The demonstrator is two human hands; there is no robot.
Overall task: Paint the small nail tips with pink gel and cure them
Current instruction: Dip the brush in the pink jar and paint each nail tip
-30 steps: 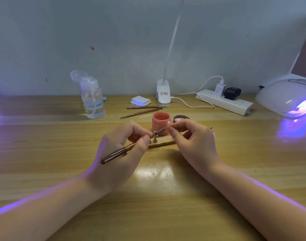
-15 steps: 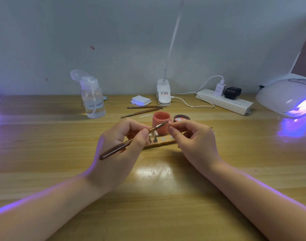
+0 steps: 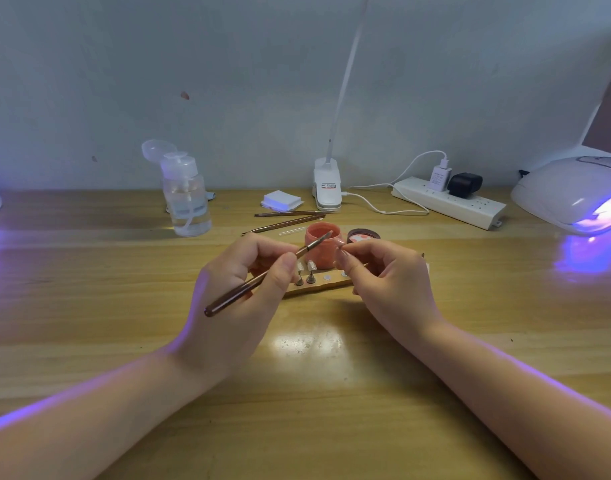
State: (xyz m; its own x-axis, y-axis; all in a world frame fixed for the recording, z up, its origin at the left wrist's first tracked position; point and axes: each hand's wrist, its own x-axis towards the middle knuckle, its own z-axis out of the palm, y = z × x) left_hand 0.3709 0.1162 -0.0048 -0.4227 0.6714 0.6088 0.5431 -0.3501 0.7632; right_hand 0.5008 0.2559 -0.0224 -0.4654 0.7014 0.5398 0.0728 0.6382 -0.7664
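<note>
My left hand (image 3: 241,289) grips a thin brown brush (image 3: 259,280); its bristle end points up and right at the rim of the open pink gel jar (image 3: 323,251). My right hand (image 3: 383,282) pinches a small nail tip (image 3: 341,247) between thumb and forefinger, just right of the jar. Below both hands lies a wooden holder strip (image 3: 318,287) with two nail tips on stands (image 3: 306,270) and round pads. The jar's dark lid (image 3: 363,235) lies to the right of the jar.
A clear pump bottle (image 3: 186,199) stands back left. Two spare brushes (image 3: 290,218), a white pad stack (image 3: 281,200), a lamp clip base (image 3: 327,187) and a power strip (image 3: 449,202) line the back. A lit UV curing lamp (image 3: 574,195) glows at right.
The brush tip has swung up from the holder to the gel jar's rim. My right hand has lifted slightly with the nail tip.
</note>
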